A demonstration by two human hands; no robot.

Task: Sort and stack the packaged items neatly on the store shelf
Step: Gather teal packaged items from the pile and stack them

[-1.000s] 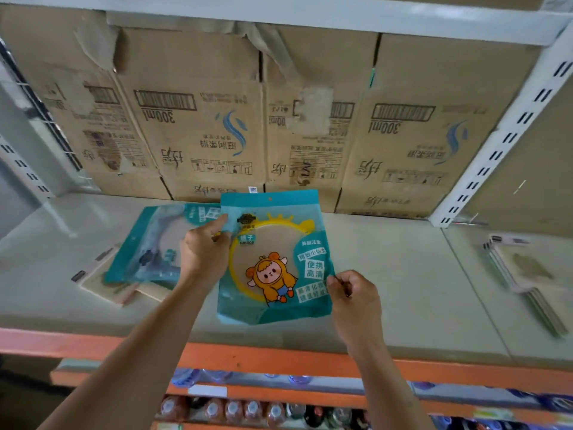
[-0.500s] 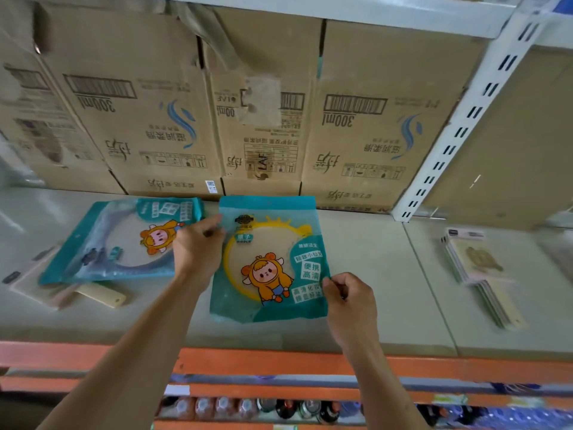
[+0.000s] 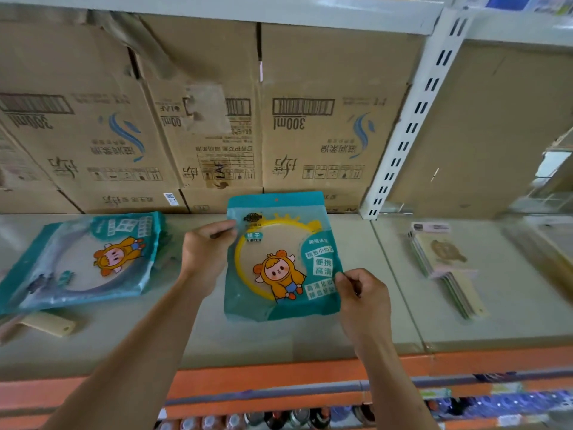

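Two grips hold one flat teal plastic pouch with a yellow-rimmed mirror [image 3: 279, 259] at the middle of the grey store shelf [image 3: 279, 342]. The left grip [image 3: 207, 252] pinches its far-left edge and the right grip [image 3: 361, 293] its right edge. It is probably light, slick-filmed, rigid inside and fragile. Take hold at opposite edges.

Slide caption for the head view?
Left hand and right hand hold a teal mirror packet at the shelf, matching pile alongside.

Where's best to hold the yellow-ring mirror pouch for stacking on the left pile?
Probably its flat teal side margins, pinched from either side as the left hand and right hand do now: the yellow-ring mirror pouch is thin and wide, its middle filled by the ring.
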